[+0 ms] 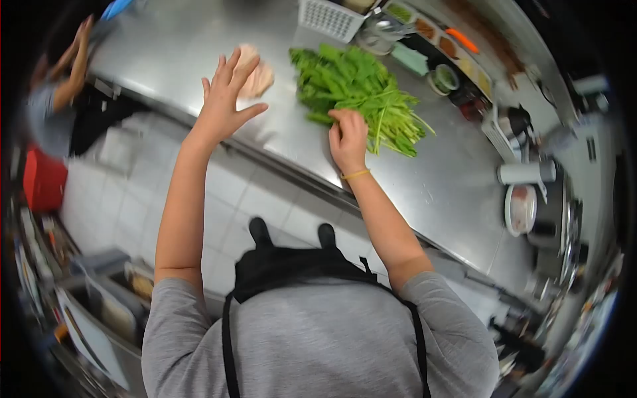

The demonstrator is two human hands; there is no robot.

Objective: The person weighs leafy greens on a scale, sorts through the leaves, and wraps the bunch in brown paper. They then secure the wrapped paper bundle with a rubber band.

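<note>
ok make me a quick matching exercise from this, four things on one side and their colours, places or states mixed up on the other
Column one
1. greens
2. left hand
3. wristband
4. basket

Column two
A. yellow, worn just below the right hand
B. fingers spread, by the pale piece
C. white, with rows of holes in its side
D. leafy, heaped on the steel table

Right pairs
1-D
2-B
3-A
4-C
</note>
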